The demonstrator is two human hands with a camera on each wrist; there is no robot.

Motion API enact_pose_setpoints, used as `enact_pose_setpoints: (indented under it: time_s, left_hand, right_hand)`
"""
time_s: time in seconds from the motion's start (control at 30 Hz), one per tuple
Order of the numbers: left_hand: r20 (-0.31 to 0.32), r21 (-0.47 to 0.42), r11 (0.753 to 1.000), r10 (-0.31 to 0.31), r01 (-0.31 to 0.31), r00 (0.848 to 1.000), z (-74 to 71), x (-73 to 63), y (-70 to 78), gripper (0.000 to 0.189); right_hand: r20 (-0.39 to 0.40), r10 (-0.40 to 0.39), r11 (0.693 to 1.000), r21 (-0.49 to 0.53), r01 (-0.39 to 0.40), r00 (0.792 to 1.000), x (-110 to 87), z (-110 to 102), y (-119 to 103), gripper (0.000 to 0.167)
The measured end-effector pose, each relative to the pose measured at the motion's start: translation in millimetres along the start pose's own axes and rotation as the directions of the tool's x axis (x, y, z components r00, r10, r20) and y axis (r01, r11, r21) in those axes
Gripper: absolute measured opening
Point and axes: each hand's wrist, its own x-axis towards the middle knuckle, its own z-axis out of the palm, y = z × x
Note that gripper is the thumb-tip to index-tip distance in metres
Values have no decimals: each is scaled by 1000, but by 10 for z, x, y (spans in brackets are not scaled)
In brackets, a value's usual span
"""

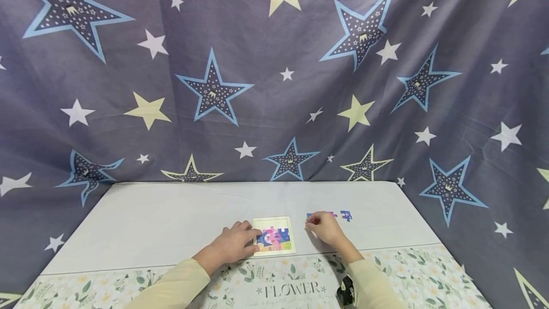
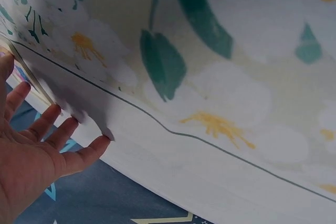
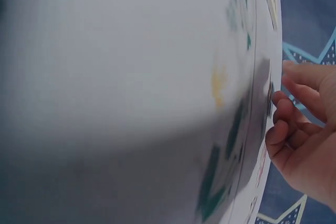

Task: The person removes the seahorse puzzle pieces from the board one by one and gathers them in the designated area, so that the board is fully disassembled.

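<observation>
A small square puzzle tray (image 1: 293, 237) with a pale rim lies on the white table in the head view. Joined pieces with a pink figure on blue (image 1: 274, 238) fill its lower part, while the upper part shows bare white. My left hand (image 1: 233, 243) rests at the tray's left side, fingers spread, some reaching over the rim; the left wrist view shows this hand (image 2: 39, 145) too. To the right of the tray, my right hand (image 1: 327, 229) pinches a puzzle piece, mostly hidden by the fingers. In the right wrist view that piece (image 3: 271, 99) appears edge-on by the fingertips.
A loose blue puzzle piece (image 1: 346, 215) lies to the right of my right hand. More pieces (image 1: 331, 213), pink and blue, are partly hidden behind that hand. A floral cloth (image 1: 429, 275) covers the near table edge. A star-patterned curtain (image 1: 266, 128) hangs behind.
</observation>
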Motion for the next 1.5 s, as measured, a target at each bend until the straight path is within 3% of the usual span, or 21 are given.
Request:
enact_pose_setpoints:
  time_s: [0.33,0.63,0.9,1.5]
  left_hand:
    - [-14,-8,999,33,-33,999,-11,29,80,47]
    - [12,73,993,97,-97,995,9,92,223,46]
    - [3,132,981,144,-143,990,100,142,242,43]
    - [20,92,989,114,-115,993,117,147,211,40]
  right_hand:
    - [112,-57,997,48,52,992,-86,114,-189,12]
    - [183,-108,993,58,99,977,-82,169,-316,20]
    - [239,-139,990,64,127,961,-75,202,-409,27]
    - [300,-55,998,-9,61,952,-47,222,-443,33]
